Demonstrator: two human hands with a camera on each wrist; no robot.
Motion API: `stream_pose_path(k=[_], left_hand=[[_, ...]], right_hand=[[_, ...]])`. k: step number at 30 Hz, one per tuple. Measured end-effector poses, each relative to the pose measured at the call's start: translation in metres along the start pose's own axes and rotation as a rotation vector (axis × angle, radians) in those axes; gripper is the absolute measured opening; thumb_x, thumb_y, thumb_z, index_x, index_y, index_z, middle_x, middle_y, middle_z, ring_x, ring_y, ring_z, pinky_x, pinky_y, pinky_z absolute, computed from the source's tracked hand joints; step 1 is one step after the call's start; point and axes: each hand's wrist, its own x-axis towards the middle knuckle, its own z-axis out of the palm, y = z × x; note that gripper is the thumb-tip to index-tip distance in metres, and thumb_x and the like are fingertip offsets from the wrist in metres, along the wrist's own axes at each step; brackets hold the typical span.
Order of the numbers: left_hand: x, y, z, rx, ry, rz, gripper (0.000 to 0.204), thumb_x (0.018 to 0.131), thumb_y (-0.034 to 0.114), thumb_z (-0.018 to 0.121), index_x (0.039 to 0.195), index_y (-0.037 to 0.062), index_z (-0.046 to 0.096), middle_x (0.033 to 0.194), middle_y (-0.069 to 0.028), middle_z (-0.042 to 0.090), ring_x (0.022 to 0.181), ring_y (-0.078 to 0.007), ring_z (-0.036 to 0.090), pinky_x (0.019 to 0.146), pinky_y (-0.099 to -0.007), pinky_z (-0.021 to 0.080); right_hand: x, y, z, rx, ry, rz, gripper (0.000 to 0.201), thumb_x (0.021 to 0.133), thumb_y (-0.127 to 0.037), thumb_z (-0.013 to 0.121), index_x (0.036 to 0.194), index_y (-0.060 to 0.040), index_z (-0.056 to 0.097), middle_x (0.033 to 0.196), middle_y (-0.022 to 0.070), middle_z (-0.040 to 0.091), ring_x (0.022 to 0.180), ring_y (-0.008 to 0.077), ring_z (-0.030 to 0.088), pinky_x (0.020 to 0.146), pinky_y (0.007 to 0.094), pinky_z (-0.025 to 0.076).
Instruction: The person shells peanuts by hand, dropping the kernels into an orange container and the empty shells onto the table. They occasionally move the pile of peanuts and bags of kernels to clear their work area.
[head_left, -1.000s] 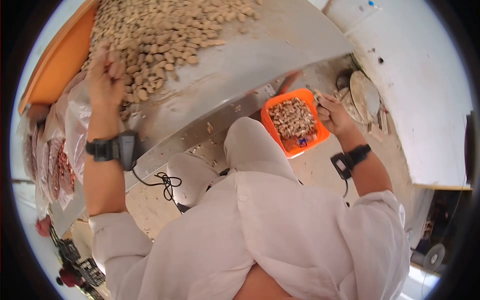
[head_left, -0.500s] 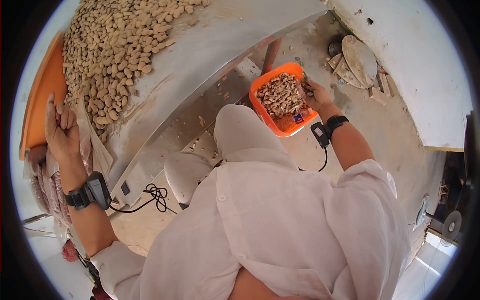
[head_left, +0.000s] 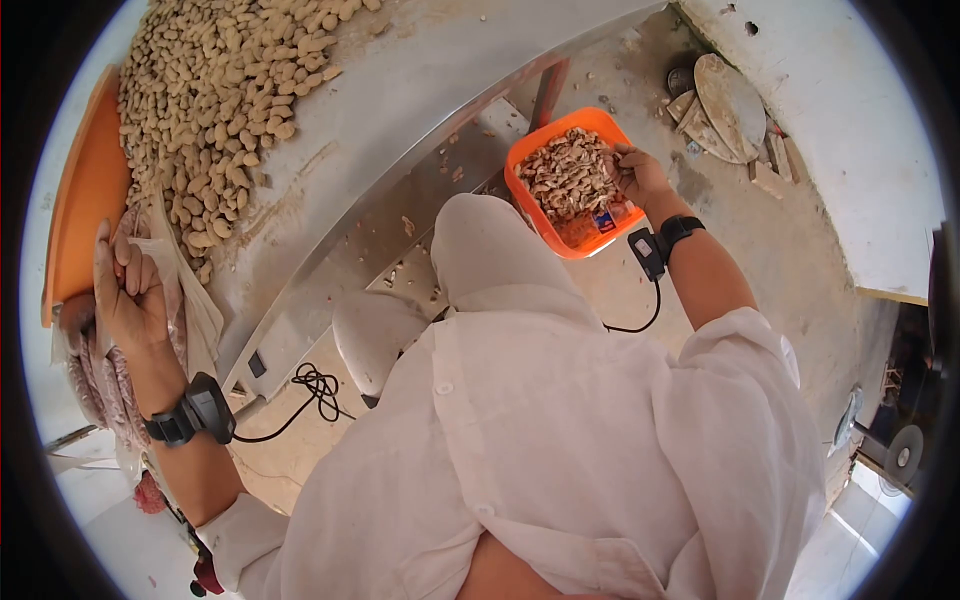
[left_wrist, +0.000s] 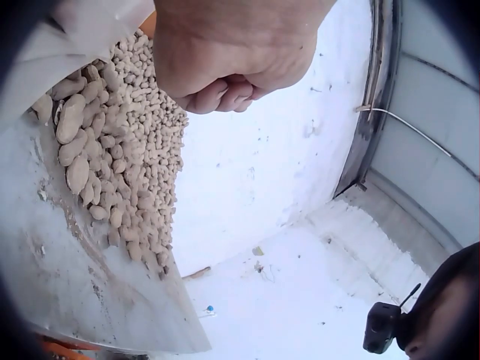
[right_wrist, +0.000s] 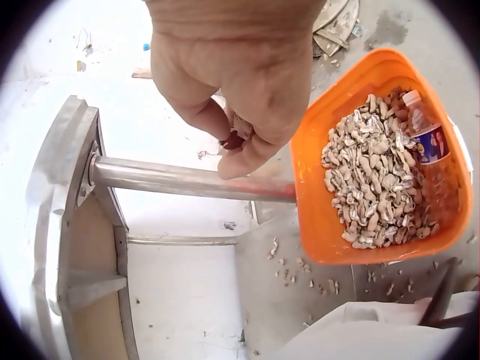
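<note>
My left hand (head_left: pixel 135 300) is raised at the table's left side, over the plastic bags. Its fingers curl round a small red peanut kernel (head_left: pixel 121 271), while the left wrist view shows just the back of the hand and some curled fingers. Beside it spreads a big heap of unshelled peanuts (head_left: pixel 215 110). At the rim of an orange bin (head_left: pixel 522 190), my right hand (head_left: pixel 643 180) pinches a peanut (right_wrist: pixel 234 140), its dark red skin showing between thumb and fingers. Broken peanut shells (right_wrist: pixel 371 180) fill much of the bin.
A plastic bottle (right_wrist: pixel 427 139) lies among the shells. Clear bags of red kernels (head_left: pixel 105 380) hang by the orange board (head_left: pixel 85 200) at left. The metal table's edge (head_left: pixel 400 165) runs diagonally past my knees. Round boards (head_left: pixel 722 105) lean near the wall.
My left hand has left the peanut heap and come back to the left, over the bags. The right hand has shifted against the bin's edge, over the shells. The head view has turned.
</note>
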Motion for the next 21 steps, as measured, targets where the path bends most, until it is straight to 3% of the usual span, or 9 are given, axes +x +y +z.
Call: stream_pose_path(k=[8, 14, 21], left_hand=[[-0.009, 0.0, -0.009, -0.037, -0.015, 0.018, 0.029, 0.095, 0.011, 0.04, 0.117, -0.0071, 0.045, 0.073, -0.0033, 0.039, 0.052, -0.0054, 0.028, 0.045, -0.0173, 0.026], [-0.017, -0.01, -0.004, -0.058, -0.027, 0.006, 0.028, 0.095, 0.01, 0.041, 0.116, -0.0076, 0.044, 0.072, -0.0035, 0.039, 0.052, -0.0059, 0.028, 0.045, -0.0177, 0.026], [-0.022, -0.01, 0.0, -0.036, 0.048, 0.019, 0.03, 0.095, 0.011, 0.041, 0.12, -0.0064, 0.042, 0.07, -0.0006, 0.032, 0.052, -0.0051, 0.026, 0.044, -0.018, 0.023]], right_hand=[[0.008, 0.002, -0.007, -0.013, 0.018, -0.027, 0.023, 0.08, 0.009, 0.05, 0.102, 0.0057, 0.056, 0.089, 0.0106, 0.06, 0.072, 0.0173, 0.058, 0.064, 0.0244, 0.051], [0.019, 0.009, -0.015, -0.067, -0.096, -0.059, 0.024, 0.081, 0.004, 0.057, 0.105, 0.0048, 0.055, 0.089, 0.0115, 0.061, 0.074, 0.0156, 0.058, 0.062, 0.0224, 0.049], [0.01, 0.006, 0.002, -0.059, 0.023, -0.049, 0.023, 0.081, 0.002, 0.058, 0.104, 0.0057, 0.057, 0.089, 0.0123, 0.061, 0.075, 0.0179, 0.06, 0.065, 0.0255, 0.052]])
